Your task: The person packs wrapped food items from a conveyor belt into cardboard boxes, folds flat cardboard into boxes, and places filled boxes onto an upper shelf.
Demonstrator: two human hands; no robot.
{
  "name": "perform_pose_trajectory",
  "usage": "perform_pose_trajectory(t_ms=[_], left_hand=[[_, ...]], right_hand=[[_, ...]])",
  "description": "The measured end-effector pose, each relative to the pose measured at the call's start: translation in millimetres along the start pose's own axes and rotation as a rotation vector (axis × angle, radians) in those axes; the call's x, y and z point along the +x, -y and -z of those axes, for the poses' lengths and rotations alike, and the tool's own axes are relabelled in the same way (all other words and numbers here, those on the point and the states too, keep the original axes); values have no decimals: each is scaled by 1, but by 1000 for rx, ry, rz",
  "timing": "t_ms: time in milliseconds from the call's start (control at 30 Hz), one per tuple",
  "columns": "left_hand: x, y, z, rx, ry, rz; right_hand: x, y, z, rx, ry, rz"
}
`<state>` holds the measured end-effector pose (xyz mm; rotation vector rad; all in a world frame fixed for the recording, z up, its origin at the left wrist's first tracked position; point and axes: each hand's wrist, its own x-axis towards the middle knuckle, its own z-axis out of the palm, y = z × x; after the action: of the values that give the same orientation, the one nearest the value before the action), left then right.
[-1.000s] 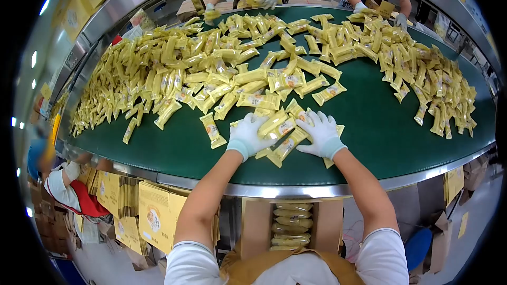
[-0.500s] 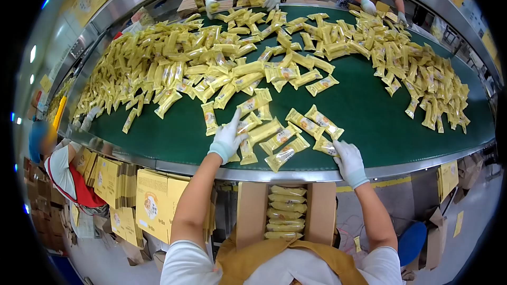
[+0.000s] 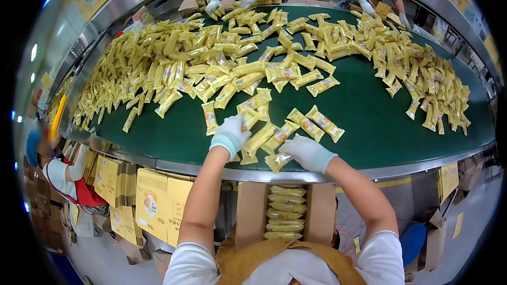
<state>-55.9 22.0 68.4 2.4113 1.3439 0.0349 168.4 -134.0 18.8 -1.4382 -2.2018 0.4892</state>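
Both of my hands wear white gloves and work over the small group of yellow wrapped snack bars at the near edge of the green belt. My left hand (image 3: 231,134) is closed around the end of a snack bar (image 3: 251,118), its fingertips partly hidden. My right hand (image 3: 308,153) reaches inward, fingers closed on another snack bar (image 3: 278,162) at the belt's front edge. Between the hands lie a few more bars, one of them a snack bar (image 3: 280,136) with its printed label up. Two bars, including a snack bar (image 3: 325,123), lie just beyond my right hand.
An open carton (image 3: 252,214) below the belt holds a row of bars. Large heaps of bars cover the green belt (image 3: 364,126) at left and right. Flattened yellow boxes (image 3: 153,206) stand at left. Co-workers' gloved hands (image 3: 213,6) work across the belt; another person stands left.
My right hand has moved left from the outer bar onto the near one. My left hand has shifted slightly right and closed on a bar. The person at left has drawn back from the belt.
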Motion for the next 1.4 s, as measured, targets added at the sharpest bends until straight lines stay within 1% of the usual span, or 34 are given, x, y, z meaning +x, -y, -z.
perform_pose_trajectory(t_ms=[67,133,200,267,300,333,400,433,467,500,533,567,600,667,700,767,833,867,933,1000,1033,1067,1133,1167,1267,1300,1400], left_hand=[[1,-5,-12,-95,-79,-129],[2,-24,-26,4,36,-54],[6,-31,-48,112,125,-6],[13,-31,-52,121,158,38],[14,-32,-49,129,176,61],[14,-31,-45,93,137,66],[12,-30,-32,19,51,79],[8,-35,-24,-64,1,69],[8,-38,-24,-122,-17,26],[8,-43,-27,-181,-36,-16],[8,-51,-30,-241,-57,-58],[9,-65,-36,-198,-33,-39],[14,-71,-53,-150,60,6],[11,-86,-68,47,80,-7],[13,-88,-67,76,89,-27],[11,-85,-67,134,126,-54],[5,-73,-67,143,93,-100],[4,-67,-68,146,68,-125],[2,-43,-73,246,-73,-177],[1,-19,-80,284,-226,-221],[1,-12,-82,312,-210,-309],[-4,-11,-89,320,-246,-360],[-22,-24,-80,336,-325,-471],[-17,-23,-82,283,-151,-412],[-16,-45,-53,246,68,-221],[-14,-39,-64,321,-5,-258],[-18,-38,-70,344,57,-256]], right_hand=[[11,-2,-9,-103,101,6],[16,1,-9,-187,176,-19],[12,8,-4,-227,262,-101],[2,12,5,-233,331,-166],[-4,12,16,-100,291,-213],[-6,17,32,-23,234,-265],[-7,22,62,-53,56,-322],[-1,18,69,-75,-60,-392],[4,14,74,-94,-176,-461],[8,3,70,-144,-296,-480],[15,-7,64,-200,-348,-545],[22,-19,52,-233,-310,-608],[29,-32,39,-267,-271,-669],[31,-42,11,-298,-109,-757],[36,-37,14,-309,-80,-816],[32,-44,12,-316,-110,-793],[23,-34,20,-356,-115,-754],[16,-41,17,-442,-107,-724],[-6,-54,6,-611,-88,-670],[-33,-53,-5,-821,-298,-453],[-35,-44,-3,-890,-299,-399],[-40,-30,-1,-689,-199,-434],[-42,8,8,-664,-157,-442],[-46,3,-1,-710,-184,-417],[-40,-7,7,-599,-53,-571],[-34,-11,15,-539,63,-643],[-17,-12,36,-475,306,-730]])
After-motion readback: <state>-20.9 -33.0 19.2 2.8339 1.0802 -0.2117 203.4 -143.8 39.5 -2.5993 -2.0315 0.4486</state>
